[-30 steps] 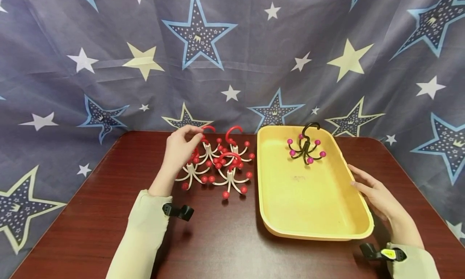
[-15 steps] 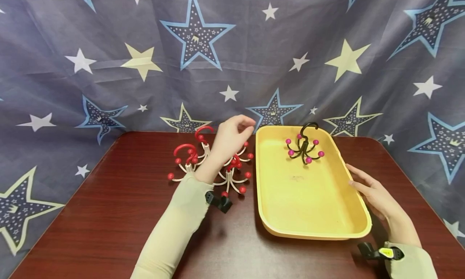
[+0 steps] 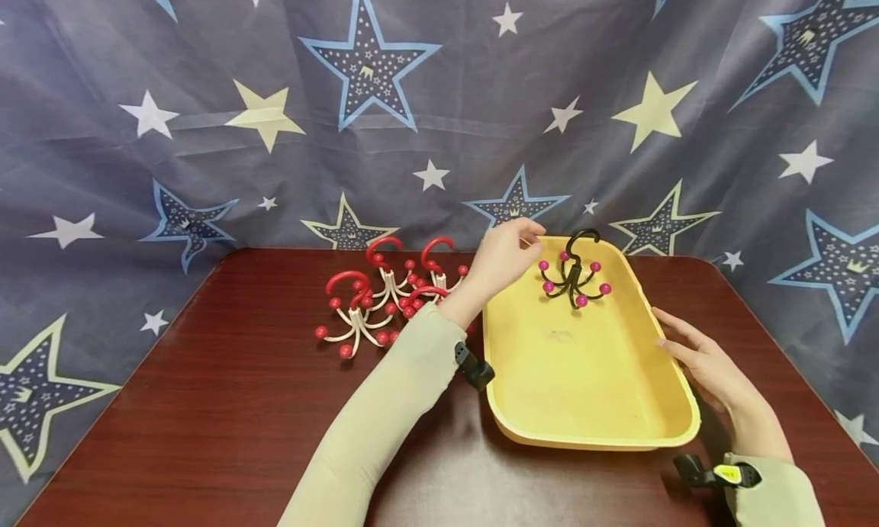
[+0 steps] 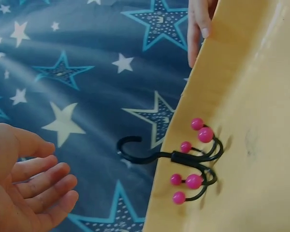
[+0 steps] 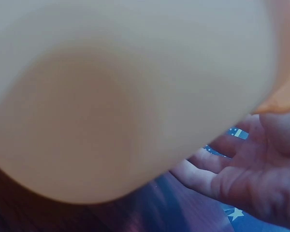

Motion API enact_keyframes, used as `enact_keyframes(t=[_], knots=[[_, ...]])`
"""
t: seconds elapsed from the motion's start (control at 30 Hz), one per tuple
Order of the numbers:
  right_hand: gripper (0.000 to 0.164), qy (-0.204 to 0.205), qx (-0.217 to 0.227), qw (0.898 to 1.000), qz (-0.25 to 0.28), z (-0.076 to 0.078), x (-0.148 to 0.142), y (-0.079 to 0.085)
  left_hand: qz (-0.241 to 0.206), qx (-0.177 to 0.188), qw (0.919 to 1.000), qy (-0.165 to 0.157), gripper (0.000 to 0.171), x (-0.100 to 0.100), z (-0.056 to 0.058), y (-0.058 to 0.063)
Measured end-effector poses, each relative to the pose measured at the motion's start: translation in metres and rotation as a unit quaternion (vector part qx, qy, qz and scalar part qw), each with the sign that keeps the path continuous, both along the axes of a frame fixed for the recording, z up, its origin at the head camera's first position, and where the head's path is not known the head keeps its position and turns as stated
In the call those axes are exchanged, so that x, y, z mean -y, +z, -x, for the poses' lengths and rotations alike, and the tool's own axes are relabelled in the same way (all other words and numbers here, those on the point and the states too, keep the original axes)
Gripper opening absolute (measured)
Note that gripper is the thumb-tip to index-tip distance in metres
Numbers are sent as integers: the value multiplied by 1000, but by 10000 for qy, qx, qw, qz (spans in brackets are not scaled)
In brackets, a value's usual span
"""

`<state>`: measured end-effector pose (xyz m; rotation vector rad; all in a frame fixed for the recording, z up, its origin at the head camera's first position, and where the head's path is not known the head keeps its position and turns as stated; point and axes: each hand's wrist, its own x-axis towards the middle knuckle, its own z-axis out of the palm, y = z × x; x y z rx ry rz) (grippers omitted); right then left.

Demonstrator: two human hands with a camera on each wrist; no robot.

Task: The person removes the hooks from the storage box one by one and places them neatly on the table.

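My left hand (image 3: pixel 507 252) hovers over the back left corner of a yellow plastic tray (image 3: pixel 584 440), fingers loosely bent and holding nothing. Just right of it, a black multi-arm hook hanger (image 3: pixel 574 277) with pink ball tips stands in the tray. In the left wrist view the left hand (image 4: pixel 31 183) is apart from this hanger (image 4: pixel 181 158). My right hand (image 3: pixel 714 371) touches the tray's right side, fingers fairly straight along the outer wall and thumb at the rim. The right wrist view shows its fingers (image 5: pixel 198 176) partly hidden behind the tray wall.
Several white hook hangers (image 3: pixel 356 321) with red hooks and ball tips stand clustered left of the tray, some partly behind the left sleeve (image 3: pixel 394 401). A dark red-brown table (image 3: pixel 206 405) carries everything. Behind it hangs a star-patterned cloth (image 3: pixel 439 130).
My left hand has moved right from the red-and-white hangers to above the tray's back left corner. The front left hanger stands slightly further left. My right hand keeps its place on the tray.
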<state>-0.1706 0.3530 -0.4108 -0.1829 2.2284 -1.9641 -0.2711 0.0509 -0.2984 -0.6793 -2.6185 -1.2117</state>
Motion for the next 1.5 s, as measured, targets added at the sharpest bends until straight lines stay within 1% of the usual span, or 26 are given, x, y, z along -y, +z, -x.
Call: enact_keyframes(t=[0.1, 0.23, 0.37, 0.53, 0.67, 0.8, 0.9, 1.0, 1.1, 1.27, 1.37, 1.5], knots=[[59, -12, 16, 10000, -30, 0, 1, 0, -14, 94, 10000, -29, 23, -12, 7, -6], [60, -31, 59, 9999, -104, 0, 1, 0, 41, 268, 9996, 34, 26, -30, 17, -17], [61, -51, 57, 9999, -128, -1, 1, 1, 244, 439, 9986, 189, 32, -48, 27, -27], [61, -36, 48, 9999, -127, 0, 0, 3, 407, 653, 9960, 462, 43, -65, 36, -33], [60, -48, 25, 9999, -152, 1, 1, 3, 331, 842, 9938, 640, 49, -73, 42, -38], [58, -44, -15, 10000, -81, 1, 1, 1, 281, 1039, 9923, 614, 53, -78, 49, -43], [58, -55, -28, 10000, -42, 1, 0, 0, 300, 1080, 9922, 543, 52, -82, 52, -46], [58, -95, -1, 9999, -114, 1, -2, -1, 319, 970, 9934, 527, 46, -88, 52, -47], [58, -119, 19, 9998, -179, 1, -2, 0, 311, 807, 9945, 592, 36, -92, 49, -47], [57, -73, -15, 10000, -8, 0, -1, 0, 136, 788, 9942, 726, 21, -96, 45, -46], [57, -39, -21, 10000, -11, -1, -1, 0, 79, 748, 9941, 788, 18, -97, 45, -46], [57, -82, -25, 9999, -61, 0, -2, 0, -67, 704, 9948, 729, 17, -96, 44, -46]])
